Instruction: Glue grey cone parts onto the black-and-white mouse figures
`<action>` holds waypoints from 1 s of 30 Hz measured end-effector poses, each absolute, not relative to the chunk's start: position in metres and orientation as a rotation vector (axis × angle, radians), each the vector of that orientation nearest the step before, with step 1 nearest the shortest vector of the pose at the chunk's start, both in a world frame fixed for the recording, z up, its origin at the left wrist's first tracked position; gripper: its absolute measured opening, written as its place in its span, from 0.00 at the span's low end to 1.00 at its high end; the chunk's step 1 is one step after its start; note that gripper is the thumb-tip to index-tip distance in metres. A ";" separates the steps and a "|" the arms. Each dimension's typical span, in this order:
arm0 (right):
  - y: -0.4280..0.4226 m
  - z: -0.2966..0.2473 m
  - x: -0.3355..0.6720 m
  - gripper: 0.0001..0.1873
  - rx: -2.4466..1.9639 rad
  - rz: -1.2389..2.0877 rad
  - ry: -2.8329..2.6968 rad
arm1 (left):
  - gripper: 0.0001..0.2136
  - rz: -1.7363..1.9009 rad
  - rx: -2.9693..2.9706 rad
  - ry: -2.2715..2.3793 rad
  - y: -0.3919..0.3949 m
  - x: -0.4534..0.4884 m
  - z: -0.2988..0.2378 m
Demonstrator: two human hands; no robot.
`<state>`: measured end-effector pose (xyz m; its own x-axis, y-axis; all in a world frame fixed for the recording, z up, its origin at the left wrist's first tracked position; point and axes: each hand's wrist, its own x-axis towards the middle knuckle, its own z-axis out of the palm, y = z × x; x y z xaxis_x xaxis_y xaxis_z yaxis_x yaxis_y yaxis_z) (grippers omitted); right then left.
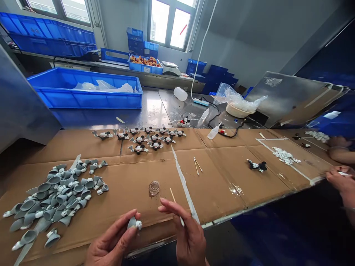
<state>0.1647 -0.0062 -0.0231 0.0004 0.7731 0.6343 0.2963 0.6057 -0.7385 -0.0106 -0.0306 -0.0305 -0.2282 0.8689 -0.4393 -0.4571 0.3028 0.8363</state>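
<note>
Between the thumb and fingers of my left hand [112, 238] is a small grey cone-shaped toy part [132, 222] with a white, glove-like end. My right hand [187, 231] grips a cotton swab [181, 221], its thin stick slanting up past the fingers. The two hands are close together but apart, over the table's near edge. Just beyond them, a small round clear dish [154, 188] rests on the cardboard. A heap of similar grey and white parts [59, 194] spreads out to the left.
Rows of black and white mouse figures [140, 149] lie farther back. Two cotton swabs [198, 165], a squeeze bottle [214, 132] and a lone figure [257, 166] are rightward. Small white parts [285, 156] lie near another person's hand [342, 181]. A blue crate [94, 99] stands behind.
</note>
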 end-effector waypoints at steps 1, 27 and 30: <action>-0.001 -0.020 0.171 0.17 -0.913 0.479 -1.588 | 0.25 1.301 0.436 1.262 -0.026 -0.011 -0.032; 0.053 -0.010 0.166 0.10 -1.026 0.376 -1.606 | 0.19 1.371 0.343 1.270 -0.013 0.008 -0.002; 0.053 -0.009 0.165 0.10 -1.028 0.405 -1.613 | 0.19 1.385 0.337 1.268 -0.013 0.008 -0.003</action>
